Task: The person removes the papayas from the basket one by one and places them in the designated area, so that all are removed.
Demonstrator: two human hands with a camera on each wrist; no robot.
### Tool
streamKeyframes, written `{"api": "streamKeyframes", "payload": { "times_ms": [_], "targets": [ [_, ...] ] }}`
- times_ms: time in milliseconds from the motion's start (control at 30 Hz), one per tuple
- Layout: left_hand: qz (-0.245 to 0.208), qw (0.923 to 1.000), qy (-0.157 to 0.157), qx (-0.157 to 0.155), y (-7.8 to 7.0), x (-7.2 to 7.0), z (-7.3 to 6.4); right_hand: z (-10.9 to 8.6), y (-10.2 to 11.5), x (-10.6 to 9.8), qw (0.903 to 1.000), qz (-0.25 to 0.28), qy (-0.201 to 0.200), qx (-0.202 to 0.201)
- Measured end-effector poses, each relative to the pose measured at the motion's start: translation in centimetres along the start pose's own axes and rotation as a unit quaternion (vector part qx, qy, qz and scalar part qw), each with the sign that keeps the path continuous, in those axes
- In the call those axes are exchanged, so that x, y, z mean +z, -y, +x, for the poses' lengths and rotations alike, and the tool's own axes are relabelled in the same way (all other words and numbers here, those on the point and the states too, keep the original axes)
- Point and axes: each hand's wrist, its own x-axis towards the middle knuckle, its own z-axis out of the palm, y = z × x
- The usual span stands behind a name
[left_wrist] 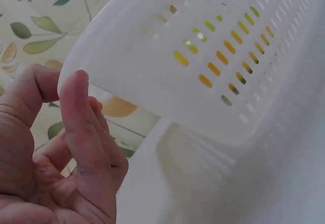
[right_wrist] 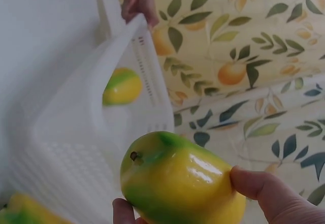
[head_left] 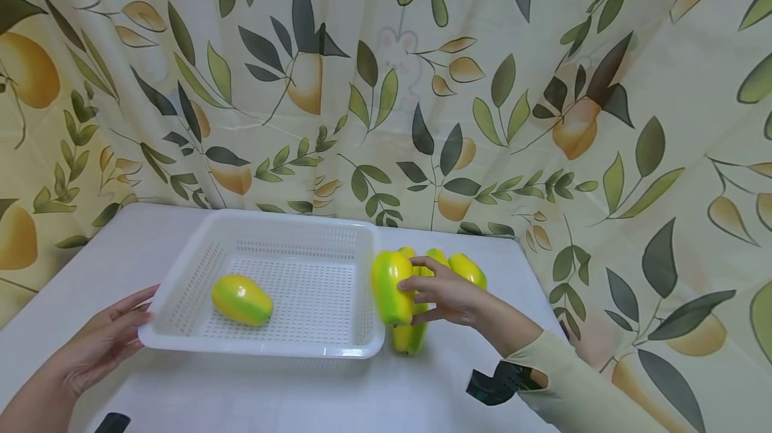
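My right hand (head_left: 449, 292) grips a glossy yellow-green mango (head_left: 391, 287) beside the basket's right wall. In the right wrist view, thumb and fingers hold this mango (right_wrist: 177, 178) from opposite sides, its dark stem spot showing. At the front left corner, my left hand (head_left: 111, 339) pinches the rim of a white perforated plastic basket (head_left: 265, 347). The left wrist view shows that hand (left_wrist: 76, 148) with thumb and finger on the basket's rim (left_wrist: 68, 76). Another mango (head_left: 242, 300) lies inside the basket, left of its middle.
Several more mangoes (head_left: 468, 270) lie on the white table (head_left: 289, 393) right of the basket, partly hidden by my right hand. A leaf-and-fruit patterned curtain (head_left: 374, 84) hangs behind the table. A black band (head_left: 500, 383) is on my right wrist.
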Motion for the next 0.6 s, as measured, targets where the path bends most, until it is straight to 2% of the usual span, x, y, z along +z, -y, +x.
{"api": "streamKeyframes", "payload": {
  "times_ms": [167,467,600],
  "targets": [
    [0.019,0.9998,0.011,-0.004,-0.1,-0.3,0.0,-0.8,-0.8,-1.5,0.9997,0.015,-0.020,0.009],
    [0.026,0.9996,0.003,-0.007,-0.4,-0.3,0.0,-1.4,-3.0,-3.8,0.9971,0.021,-0.064,0.036],
    [0.029,0.9995,-0.004,-0.008,-0.3,-0.1,0.1,-1.9,-4.2,-4.6,0.9968,0.019,-0.068,0.038]
  ]
}}
